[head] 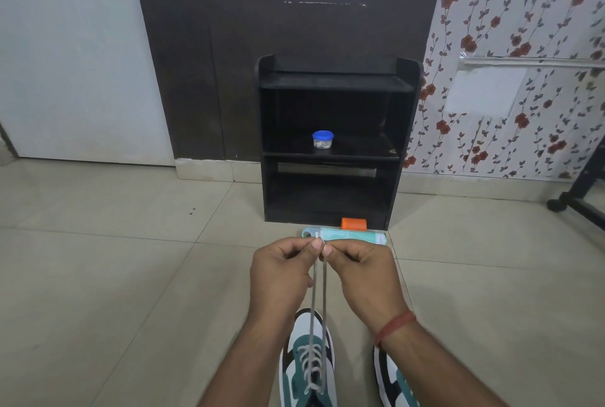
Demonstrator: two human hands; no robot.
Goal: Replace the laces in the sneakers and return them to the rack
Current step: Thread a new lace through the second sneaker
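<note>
A green, white and black sneaker (296,370) stands on the floor between my forearms, toe pointing away, with a grey lace (313,301) threaded through its eyelets. Both lace ends run up taut to my hands. My left hand (281,270) pinches one end and my right hand (363,275) pinches the other, fingertips almost touching above the shoe. A second matching sneaker (393,380) sits to the right, partly hidden under my right forearm. The black rack (334,141) stands ahead against the wall.
A small tub with a blue lid (322,139) sits on the rack's middle shelf. On the floor before the rack lie a teal tube (347,236) and an orange block (353,224). A black stand foot (576,200) is at the far right. Tiled floor spreads left.
</note>
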